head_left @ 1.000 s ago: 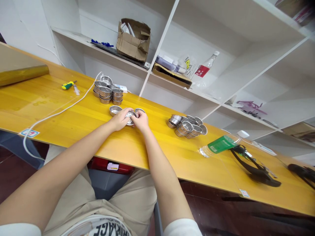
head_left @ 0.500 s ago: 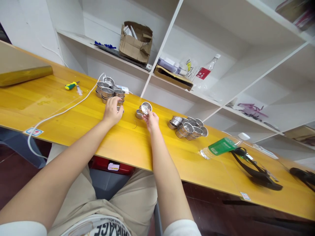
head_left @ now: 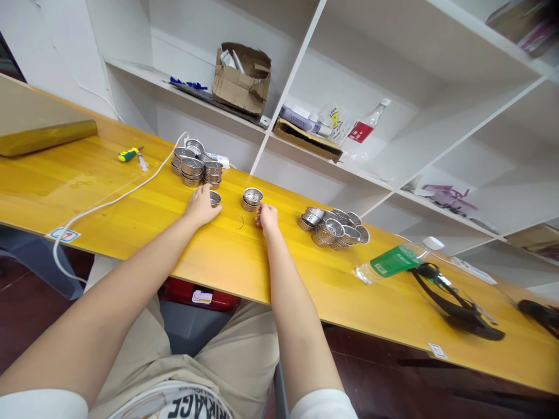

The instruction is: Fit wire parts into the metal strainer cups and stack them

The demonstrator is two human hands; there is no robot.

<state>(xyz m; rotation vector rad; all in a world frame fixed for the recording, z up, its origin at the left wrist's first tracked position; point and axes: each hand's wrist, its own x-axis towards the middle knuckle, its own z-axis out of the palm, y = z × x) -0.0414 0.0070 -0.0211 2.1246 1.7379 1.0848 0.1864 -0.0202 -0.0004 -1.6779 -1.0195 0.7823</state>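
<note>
Two small perforated metal cups (head_left: 252,199) stand one on top of the other on the yellow table. At their right side, my right hand (head_left: 267,217) has its fingers curled against the lower part of this stack. My left hand (head_left: 201,205) is closed around another perforated metal cup (head_left: 215,198), which sits low at the table. My palm and fingers hide much of that cup. Just behind the left hand is a cluster of stacked metal cups (head_left: 192,167). A thin curved wire (head_left: 240,222) lies between my hands.
More metal cups (head_left: 334,227) are grouped to the right. Beyond them lie a green-labelled bottle (head_left: 395,260) and a black headset strap (head_left: 458,308). A white cable (head_left: 126,192) and a screwdriver (head_left: 128,154) are on the left. White shelves (head_left: 301,169) rise behind the table (head_left: 218,250).
The tilted cup in my right hand has come down upright onto the other cup. My left hand has moved down and toward me, away from the cluster, to a cup in front of it.
</note>
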